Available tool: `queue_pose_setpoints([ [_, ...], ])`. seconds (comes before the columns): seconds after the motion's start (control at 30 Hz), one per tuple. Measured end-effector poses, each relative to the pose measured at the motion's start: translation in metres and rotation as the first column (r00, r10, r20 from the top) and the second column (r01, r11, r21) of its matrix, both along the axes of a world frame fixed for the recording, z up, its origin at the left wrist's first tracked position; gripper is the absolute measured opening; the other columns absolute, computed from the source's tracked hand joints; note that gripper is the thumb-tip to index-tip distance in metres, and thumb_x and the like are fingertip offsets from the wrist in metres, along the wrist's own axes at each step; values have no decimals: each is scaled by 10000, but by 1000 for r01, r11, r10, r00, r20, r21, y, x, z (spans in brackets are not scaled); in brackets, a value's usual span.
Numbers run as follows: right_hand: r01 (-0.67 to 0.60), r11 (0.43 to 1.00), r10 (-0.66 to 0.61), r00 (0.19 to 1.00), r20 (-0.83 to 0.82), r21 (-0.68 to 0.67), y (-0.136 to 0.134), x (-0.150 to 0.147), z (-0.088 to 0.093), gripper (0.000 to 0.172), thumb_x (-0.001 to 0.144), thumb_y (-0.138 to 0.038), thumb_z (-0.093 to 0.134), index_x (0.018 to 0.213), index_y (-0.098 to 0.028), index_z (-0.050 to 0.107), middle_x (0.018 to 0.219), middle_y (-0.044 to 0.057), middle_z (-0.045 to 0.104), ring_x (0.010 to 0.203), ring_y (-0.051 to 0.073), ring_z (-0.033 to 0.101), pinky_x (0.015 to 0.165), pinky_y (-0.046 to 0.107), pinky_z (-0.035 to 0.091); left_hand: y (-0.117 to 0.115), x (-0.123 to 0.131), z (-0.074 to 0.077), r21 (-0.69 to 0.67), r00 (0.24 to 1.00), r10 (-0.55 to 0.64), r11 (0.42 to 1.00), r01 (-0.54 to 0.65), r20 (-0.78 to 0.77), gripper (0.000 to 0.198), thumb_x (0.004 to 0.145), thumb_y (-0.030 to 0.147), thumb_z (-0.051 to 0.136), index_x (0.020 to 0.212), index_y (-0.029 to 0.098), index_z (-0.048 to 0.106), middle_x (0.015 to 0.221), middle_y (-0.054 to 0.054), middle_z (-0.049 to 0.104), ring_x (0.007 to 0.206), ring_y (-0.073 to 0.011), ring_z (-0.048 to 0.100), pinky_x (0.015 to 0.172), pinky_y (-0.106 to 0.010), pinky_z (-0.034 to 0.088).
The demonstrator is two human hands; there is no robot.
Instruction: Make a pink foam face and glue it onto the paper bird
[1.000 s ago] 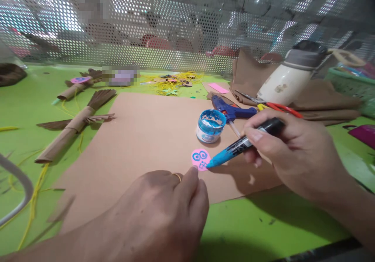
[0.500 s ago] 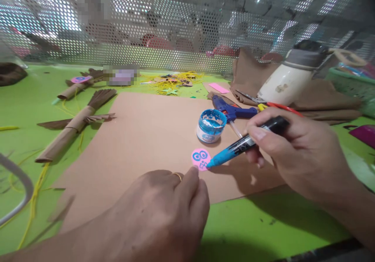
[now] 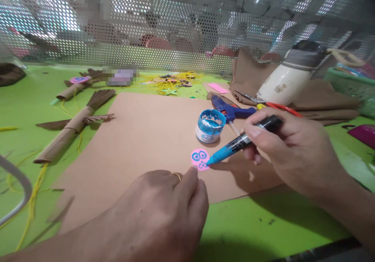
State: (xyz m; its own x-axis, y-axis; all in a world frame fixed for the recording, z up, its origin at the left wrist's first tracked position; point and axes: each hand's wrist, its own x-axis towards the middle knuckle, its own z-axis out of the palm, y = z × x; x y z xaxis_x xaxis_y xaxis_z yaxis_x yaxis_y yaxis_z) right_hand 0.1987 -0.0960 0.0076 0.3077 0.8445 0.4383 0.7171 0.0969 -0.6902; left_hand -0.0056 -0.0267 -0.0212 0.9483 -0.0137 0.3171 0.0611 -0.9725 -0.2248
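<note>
A small pink paper disc (image 3: 200, 159) with blue painted circles lies on a brown paper sheet (image 3: 146, 141). My left hand (image 3: 164, 211), curled with a ring on one finger, presses a fingertip on the disc's near edge. My right hand (image 3: 290, 152) grips a black pen-like tool with a blue, paint-covered tip (image 3: 234, 147); the tip touches the disc's right side. A small pot of blue paint (image 3: 209, 126) stands open just behind the disc.
A blue glue gun (image 3: 231, 109), red-handled scissors (image 3: 275, 106) and a white bottle (image 3: 290, 78) lie at the right on brown paper. Rolled brown paper figures (image 3: 73, 125) rest on the green table at left. A perforated metal screen (image 3: 175, 27) closes the back.
The tool's tip has shifted very slightly left on the disc, and my right hand with it. My left hand has stayed in place.
</note>
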Motion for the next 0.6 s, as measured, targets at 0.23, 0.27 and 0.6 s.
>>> queue_pose_setpoints([
  [0.23, -12, 996, 20, 995, -96, 90, -2, 2, 0, 122, 833, -193, 544, 720, -209, 588, 460, -66, 559, 401, 53, 516, 395, 150, 402, -3, -2, 1, 2, 999, -16, 1000, 16, -32, 229, 745, 150, 501, 954, 133, 592, 908, -96, 650, 462, -187, 461, 358, -357, 338],
  [0.27, -11, 996, 19, 996, -89, 88, -3, 2, 0, 121, 835, -186, 544, 727, -206, 592, 463, -68, 560, 407, 45, 511, 402, 140, 399, -3, -2, 0, -2, 999, -7, 1000, 7, -32, 239, 746, 152, 499, 966, 129, 590, 928, -102, 648, 472, -192, 470, 363, -361, 346],
  [0.6, 57, 980, -2, 959, -283, 188, 1, 7, -4, 87, 828, -252, 564, 764, -201, 596, 548, -28, 564, 485, 120, 554, 465, 265, 439, -4, -1, 2, 11, 998, 24, 1000, -24, -49, 243, 753, 151, 474, 962, 138, 598, 931, -98, 643, 471, -193, 470, 362, -364, 358],
])
